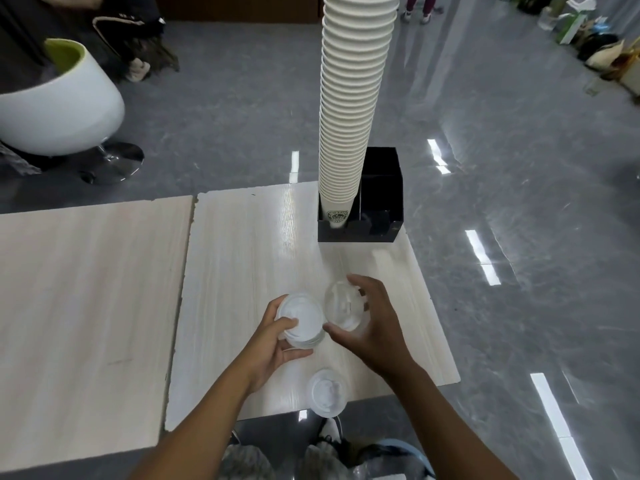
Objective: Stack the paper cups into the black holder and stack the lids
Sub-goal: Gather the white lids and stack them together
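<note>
A tall stack of white paper cups (349,98) stands in the left compartment of the black holder (381,226) at the far right corner of the table. My left hand (273,336) grips a small stack of clear plastic lids (302,320) just above the table. My right hand (370,323) holds a single clear lid (343,308) tilted on edge, right beside that stack. Another clear lid (327,393) lies flat at the table's near edge.
Two pale wooden tabletops (104,289) sit side by side with a narrow gap between them. A white and green chair (59,102) stands on the grey floor at the far left. Bags and boxes line the far right.
</note>
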Available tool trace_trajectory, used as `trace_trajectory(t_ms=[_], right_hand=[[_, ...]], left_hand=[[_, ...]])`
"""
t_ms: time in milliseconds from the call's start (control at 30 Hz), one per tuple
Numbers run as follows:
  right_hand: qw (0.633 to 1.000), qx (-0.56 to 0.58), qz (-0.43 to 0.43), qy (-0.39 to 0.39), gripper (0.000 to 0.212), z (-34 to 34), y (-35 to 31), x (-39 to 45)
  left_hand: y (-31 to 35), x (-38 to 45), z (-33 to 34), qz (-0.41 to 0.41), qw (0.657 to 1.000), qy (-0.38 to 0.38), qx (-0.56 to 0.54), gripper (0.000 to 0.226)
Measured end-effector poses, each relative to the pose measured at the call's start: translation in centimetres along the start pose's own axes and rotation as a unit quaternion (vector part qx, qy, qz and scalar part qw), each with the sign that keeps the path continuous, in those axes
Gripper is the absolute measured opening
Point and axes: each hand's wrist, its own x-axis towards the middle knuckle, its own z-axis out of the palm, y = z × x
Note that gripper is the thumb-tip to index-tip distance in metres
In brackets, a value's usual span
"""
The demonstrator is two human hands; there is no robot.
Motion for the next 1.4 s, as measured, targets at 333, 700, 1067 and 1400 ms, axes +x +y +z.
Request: trace_trajectory(t_ms=[333, 700, 1067, 1400], right_hand=[[0.993, -0.055, -0.046, -0.094, 0.098, 2.7, -3.8, 1.8], [0.99, -0.081, -0.084, -0.081, 0.085, 4.6, -3.9, 1.4], [0.996, -0.005, -0.071, -0.045, 0.085, 5.2, -4.5, 0.9], [0.996, -0.028, -0.038, -0.075, 0.083, 5.8, -4.6, 1.4]], left_hand=[[2.4, -1.6, 1.1, 0.016, 0.999, -0.025, -0.03, 0.045], [1.8, -1.7, -0.7, 0.072, 0.991, -0.003, 0.112, 0.053], [1.8, -2.7, -1.2, 0.163, 0.974, -0.013, 0.156, 0.069], [1.4, -2.8, -1.6, 0.148, 0.984, -0.003, 0.096, 0.052]])
